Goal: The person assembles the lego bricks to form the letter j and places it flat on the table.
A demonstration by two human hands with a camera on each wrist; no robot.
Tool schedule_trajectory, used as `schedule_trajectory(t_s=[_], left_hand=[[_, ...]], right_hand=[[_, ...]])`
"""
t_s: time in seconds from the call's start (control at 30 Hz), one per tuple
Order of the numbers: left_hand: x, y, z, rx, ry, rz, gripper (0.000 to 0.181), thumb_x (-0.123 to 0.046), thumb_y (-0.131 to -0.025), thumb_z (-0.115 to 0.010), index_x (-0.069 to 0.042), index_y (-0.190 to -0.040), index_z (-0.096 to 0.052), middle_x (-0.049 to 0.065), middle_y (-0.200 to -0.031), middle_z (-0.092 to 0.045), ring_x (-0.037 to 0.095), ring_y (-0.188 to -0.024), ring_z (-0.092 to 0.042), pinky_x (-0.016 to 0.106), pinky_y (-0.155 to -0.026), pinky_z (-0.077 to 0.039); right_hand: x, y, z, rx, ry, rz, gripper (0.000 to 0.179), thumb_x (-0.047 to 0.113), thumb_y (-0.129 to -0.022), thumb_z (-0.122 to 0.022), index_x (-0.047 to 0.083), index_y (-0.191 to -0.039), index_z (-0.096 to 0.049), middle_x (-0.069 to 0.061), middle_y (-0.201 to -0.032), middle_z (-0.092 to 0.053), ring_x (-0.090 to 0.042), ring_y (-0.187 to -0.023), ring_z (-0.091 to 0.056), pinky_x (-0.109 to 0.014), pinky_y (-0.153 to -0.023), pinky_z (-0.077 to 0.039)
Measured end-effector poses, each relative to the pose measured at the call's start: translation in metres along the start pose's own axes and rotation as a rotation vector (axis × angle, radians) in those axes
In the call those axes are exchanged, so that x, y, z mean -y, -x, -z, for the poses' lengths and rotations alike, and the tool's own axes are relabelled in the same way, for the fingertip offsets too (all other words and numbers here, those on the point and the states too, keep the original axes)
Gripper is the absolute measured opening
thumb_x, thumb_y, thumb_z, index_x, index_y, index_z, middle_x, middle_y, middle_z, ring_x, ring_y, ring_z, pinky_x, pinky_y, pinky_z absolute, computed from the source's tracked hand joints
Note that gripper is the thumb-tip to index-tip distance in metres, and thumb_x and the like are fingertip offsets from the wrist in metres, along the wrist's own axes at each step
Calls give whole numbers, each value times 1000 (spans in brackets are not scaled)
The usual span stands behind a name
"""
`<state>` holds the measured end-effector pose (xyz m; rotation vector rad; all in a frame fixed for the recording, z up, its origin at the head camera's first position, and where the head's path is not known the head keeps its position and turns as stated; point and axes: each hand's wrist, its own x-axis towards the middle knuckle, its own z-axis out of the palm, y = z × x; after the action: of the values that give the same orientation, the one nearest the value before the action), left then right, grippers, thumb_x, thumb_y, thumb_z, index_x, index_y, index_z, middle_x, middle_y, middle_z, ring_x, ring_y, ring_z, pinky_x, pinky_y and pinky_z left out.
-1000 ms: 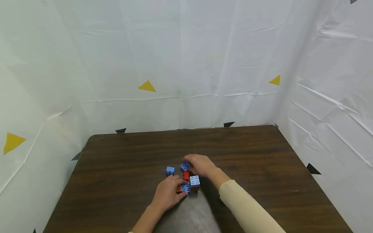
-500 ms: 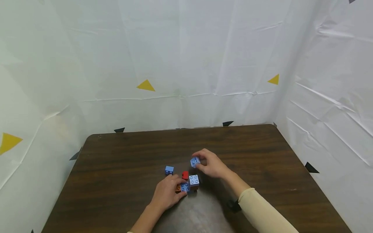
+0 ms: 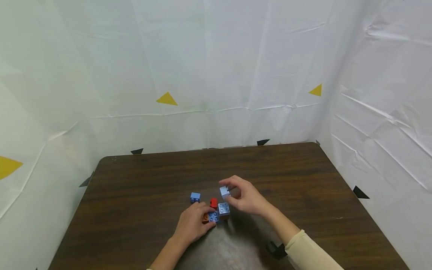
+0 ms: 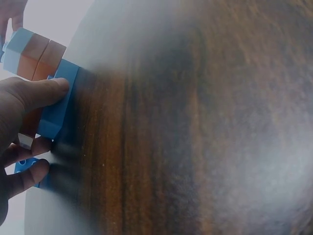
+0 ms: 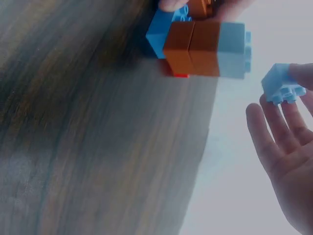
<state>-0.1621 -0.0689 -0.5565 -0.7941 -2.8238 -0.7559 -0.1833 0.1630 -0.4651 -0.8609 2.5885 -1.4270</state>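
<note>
My left hand [image 3: 191, 224] grips a small structure of toy bricks on the table. Its thumb presses on a blue base brick [image 4: 62, 105], with fingers round the far side. An orange brick [image 3: 205, 218] sits at the structure's left end. At the right end rises a stack of two brown-orange bricks [image 5: 191, 46] topped by a light blue brick [image 5: 231, 49]. Above and just behind that stack, my right hand [image 3: 248, 197] pinches another light blue brick [image 3: 224, 192] between thumb and fingers. In the right wrist view this brick's studs point downward, apart from the stack.
A red brick [image 3: 213, 203] stands right behind the structure. Another blue brick [image 3: 195, 196] lies loose beyond my left fingers. The dark wooden table [image 3: 162, 176] has white sheeting [image 3: 209, 75] behind it and at its sides.
My right hand has lifted the light blue brick from behind the structure, swung it right, and brought it back toward the stack, turning it over. My left hand has kept its hold.
</note>
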Motion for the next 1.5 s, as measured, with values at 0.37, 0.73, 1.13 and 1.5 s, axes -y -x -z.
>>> schedule_trajectory(t_s=[0.37, 0.73, 1.13, 1.5], left_hand=[[0, -1, -1, -7, -6, -10, 36, -41, -75, -85, -22, -104, -75, -12, -93, -62, 6, -78, -47, 25, -63, -43], [1, -1, -2, -3, 15, -5, 37, -40, -75, -85, -23, -105, -74, -13, -95, -62, 5, -79, -48, 25, -64, -43], [1, -1, 0, 0, 7, 4, 36, -40, -75, -85, -22, -105, -75, -13, -93, -61, 5, -77, -47, 24, -62, -41], [0, 0, 0, 7, 14, 8, 36, -41, -75, -85, -22, -105, -75, -13, -92, -61, 6, -76, -46, 23, -62, -41]], right_hand=[[11, 15, -1, 46, 365, 127, 38, 14, -88, -75, 15, -125, -65, 5, -120, -63, -10, -106, -60, -35, -86, -52], [16, 17, -7, 122, 471, 228, 42, 13, -88, -74, 17, -128, -63, 6, -120, -61, -6, -98, -61, -26, -81, -52], [16, 20, -9, 128, 601, 177, 44, 19, -88, -75, 11, -130, -64, 1, -116, -62, -10, -96, -62, -28, -80, -53], [15, 21, -11, 111, 620, 169, 41, 22, -89, -74, 12, -128, -65, 2, -115, -64, -12, -83, -66, -28, -72, -54]])
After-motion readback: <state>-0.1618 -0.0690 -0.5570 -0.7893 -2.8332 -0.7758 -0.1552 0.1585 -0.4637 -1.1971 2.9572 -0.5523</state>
